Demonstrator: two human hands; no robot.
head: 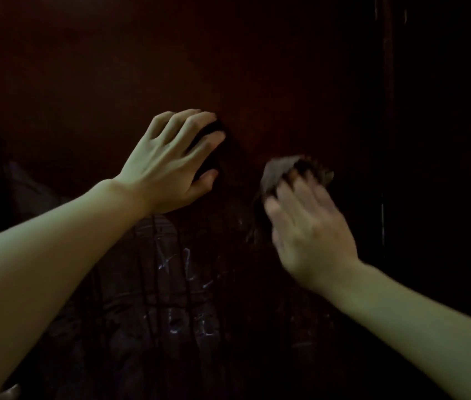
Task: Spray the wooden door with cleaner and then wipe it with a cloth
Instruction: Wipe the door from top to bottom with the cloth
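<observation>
The dark reddish-brown wooden door (257, 67) fills the dim view. My left hand (167, 163) rests on it left of centre, fingers spread and arched, the fingertips touching the wood. To its right, my right hand (306, 226) grips a crumpled greyish cloth (277, 171) and holds it against the door. That hand and the cloth are blurred by motion. No spray bottle is in view.
Pale scratch-like marks (176, 284) and faint streaks show on the lower part of the door. A vertical edge or frame line (387, 111) runs down the right side. A small pale object (6, 392) sits at the bottom left corner.
</observation>
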